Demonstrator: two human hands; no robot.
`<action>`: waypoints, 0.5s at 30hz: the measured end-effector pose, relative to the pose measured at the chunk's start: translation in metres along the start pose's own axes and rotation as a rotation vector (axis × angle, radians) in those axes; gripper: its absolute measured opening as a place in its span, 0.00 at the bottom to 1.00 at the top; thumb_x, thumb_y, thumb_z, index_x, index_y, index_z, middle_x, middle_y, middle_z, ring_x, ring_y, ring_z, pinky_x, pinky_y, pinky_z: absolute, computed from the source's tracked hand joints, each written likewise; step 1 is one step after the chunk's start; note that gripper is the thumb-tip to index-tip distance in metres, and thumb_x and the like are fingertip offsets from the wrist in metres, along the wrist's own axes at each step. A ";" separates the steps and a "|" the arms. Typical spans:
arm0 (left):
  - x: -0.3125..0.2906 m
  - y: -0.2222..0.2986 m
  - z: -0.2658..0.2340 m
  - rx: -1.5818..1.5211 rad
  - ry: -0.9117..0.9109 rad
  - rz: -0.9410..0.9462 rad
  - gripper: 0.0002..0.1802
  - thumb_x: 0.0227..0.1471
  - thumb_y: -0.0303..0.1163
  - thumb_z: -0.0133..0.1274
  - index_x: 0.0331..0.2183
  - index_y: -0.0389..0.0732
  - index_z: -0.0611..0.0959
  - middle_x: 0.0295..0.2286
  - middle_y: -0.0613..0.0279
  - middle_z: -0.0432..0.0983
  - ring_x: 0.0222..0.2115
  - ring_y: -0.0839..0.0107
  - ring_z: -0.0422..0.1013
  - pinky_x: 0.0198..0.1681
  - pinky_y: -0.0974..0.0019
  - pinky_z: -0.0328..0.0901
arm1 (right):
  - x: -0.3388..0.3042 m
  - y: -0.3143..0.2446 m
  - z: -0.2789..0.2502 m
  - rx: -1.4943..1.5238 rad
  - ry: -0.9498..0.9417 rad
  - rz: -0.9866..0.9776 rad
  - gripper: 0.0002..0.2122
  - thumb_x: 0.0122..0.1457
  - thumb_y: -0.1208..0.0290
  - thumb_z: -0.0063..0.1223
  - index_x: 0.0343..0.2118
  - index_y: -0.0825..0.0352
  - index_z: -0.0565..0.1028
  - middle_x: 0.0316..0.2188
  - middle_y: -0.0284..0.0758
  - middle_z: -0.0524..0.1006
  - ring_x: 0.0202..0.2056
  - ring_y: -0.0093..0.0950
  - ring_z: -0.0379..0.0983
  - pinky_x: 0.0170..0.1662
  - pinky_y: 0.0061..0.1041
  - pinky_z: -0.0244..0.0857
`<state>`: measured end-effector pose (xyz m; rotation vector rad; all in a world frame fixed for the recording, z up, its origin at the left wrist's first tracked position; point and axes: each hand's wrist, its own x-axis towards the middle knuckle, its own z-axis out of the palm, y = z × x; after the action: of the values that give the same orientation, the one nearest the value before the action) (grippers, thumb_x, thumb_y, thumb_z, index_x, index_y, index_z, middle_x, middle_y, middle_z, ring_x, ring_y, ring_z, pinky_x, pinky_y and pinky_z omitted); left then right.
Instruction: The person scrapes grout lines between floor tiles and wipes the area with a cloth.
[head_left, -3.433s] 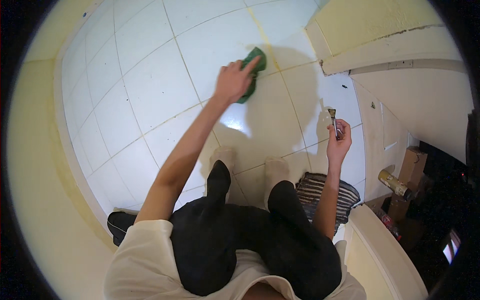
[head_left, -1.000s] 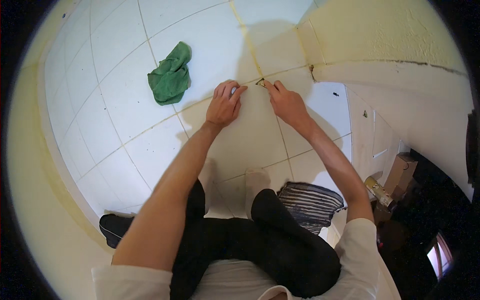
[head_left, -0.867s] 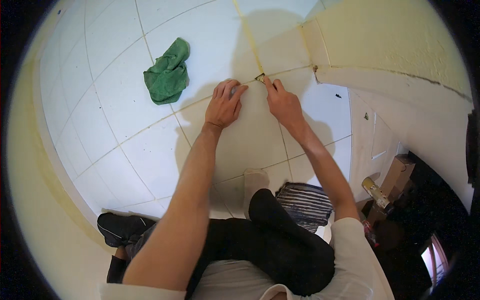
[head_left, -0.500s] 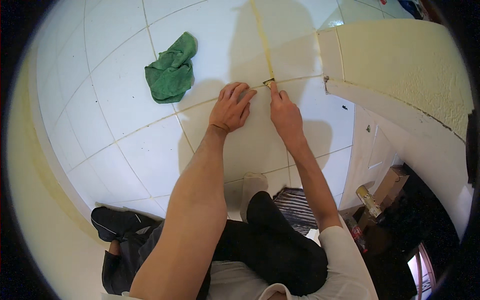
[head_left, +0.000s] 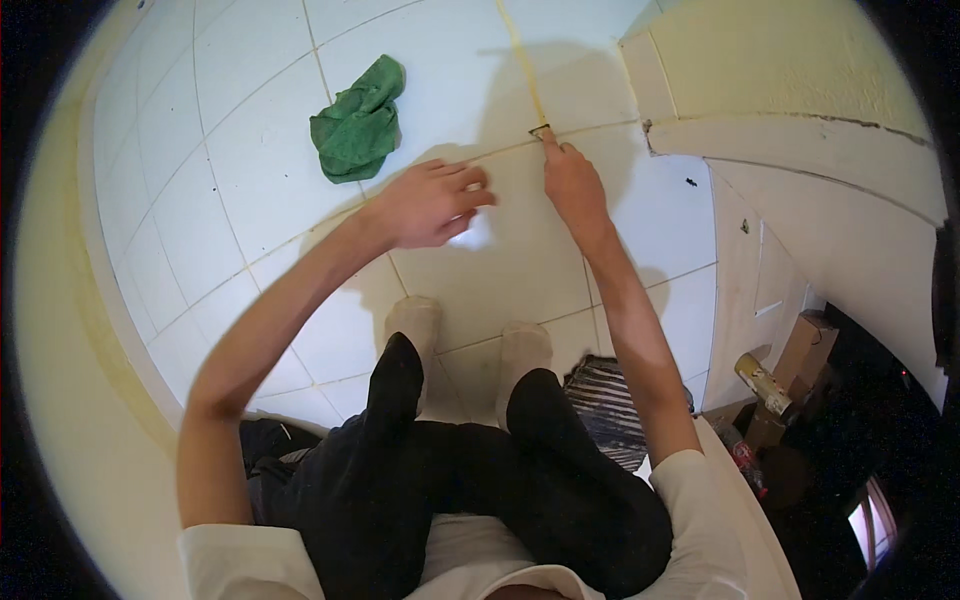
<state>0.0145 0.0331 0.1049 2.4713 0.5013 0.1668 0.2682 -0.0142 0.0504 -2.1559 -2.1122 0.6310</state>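
My right hand (head_left: 576,188) is closed round a small scraper (head_left: 540,131), its index finger stretched along it. Most of the tool is hidden in the hand; its dark-edged tip rests on the white tile floor (head_left: 655,235). That tip touches the spot where a yellow grout line (head_left: 526,75) meets a crossing joint. My left hand (head_left: 430,204) hovers over the tiles to the left, fingers apart and loosely bent, with nothing in it. Beyond it lies a crumpled green cloth (head_left: 358,122).
A cream wall corner (head_left: 780,60) juts in at the right. Beside my right knee is a striped mat (head_left: 606,405). A cardboard box (head_left: 806,350), a yellowish cylinder (head_left: 762,382) and a plastic bottle (head_left: 742,455) stand at the lower right. Dark specks dot the tiles.
My left hand has lifted off the floor and moved left, its elbow swinging outward. My right hand keeps the scraper at the same joint. A second foot now shows.
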 end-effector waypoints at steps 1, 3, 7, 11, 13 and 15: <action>-0.020 0.003 -0.004 0.090 0.000 -0.058 0.16 0.53 0.30 0.55 0.46 0.44 0.80 0.48 0.57 0.74 0.48 0.55 0.72 0.52 0.52 0.66 | 0.001 -0.004 -0.004 -0.003 -0.024 0.018 0.19 0.62 0.77 0.44 0.56 0.71 0.69 0.35 0.50 0.77 0.36 0.47 0.79 0.39 0.43 0.75; -0.073 0.011 0.000 0.197 0.082 -0.394 0.17 0.54 0.30 0.54 0.47 0.45 0.80 0.49 0.55 0.75 0.50 0.54 0.71 0.52 0.51 0.66 | 0.005 -0.010 -0.008 -0.005 -0.047 0.009 0.19 0.62 0.77 0.44 0.57 0.71 0.69 0.35 0.49 0.77 0.36 0.47 0.79 0.40 0.43 0.75; -0.187 0.061 0.024 -0.044 -0.069 -1.056 0.13 0.55 0.29 0.48 0.41 0.42 0.83 0.40 0.51 0.79 0.44 0.52 0.74 0.47 0.49 0.69 | 0.003 -0.003 -0.009 -0.012 -0.054 -0.024 0.21 0.63 0.77 0.43 0.59 0.70 0.68 0.35 0.49 0.77 0.36 0.47 0.79 0.40 0.43 0.74; -0.305 0.130 0.097 -0.372 -0.871 -1.123 0.15 0.57 0.35 0.46 0.39 0.47 0.86 0.40 0.52 0.82 0.44 0.53 0.77 0.47 0.53 0.70 | 0.004 0.000 -0.008 -0.027 -0.074 -0.032 0.20 0.64 0.75 0.41 0.59 0.70 0.68 0.35 0.48 0.77 0.37 0.47 0.79 0.41 0.44 0.74; -0.354 0.152 0.142 -0.694 -0.990 -1.115 0.14 0.57 0.35 0.46 0.39 0.47 0.85 0.40 0.52 0.82 0.44 0.53 0.77 0.47 0.53 0.70 | 0.002 0.004 -0.007 -0.038 -0.059 -0.013 0.20 0.64 0.75 0.41 0.59 0.70 0.68 0.36 0.49 0.77 0.38 0.46 0.79 0.41 0.43 0.74; -0.376 0.176 0.158 -0.832 -0.909 -1.236 0.14 0.56 0.35 0.46 0.39 0.46 0.85 0.40 0.53 0.82 0.43 0.54 0.77 0.46 0.53 0.70 | 0.004 -0.003 -0.005 -0.031 -0.082 -0.012 0.20 0.64 0.75 0.41 0.59 0.70 0.68 0.36 0.49 0.77 0.38 0.46 0.79 0.41 0.43 0.74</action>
<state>-0.2392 -0.3301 0.0797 0.9367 1.1012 -0.9708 0.2673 -0.0086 0.0547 -2.1679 -2.1875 0.7025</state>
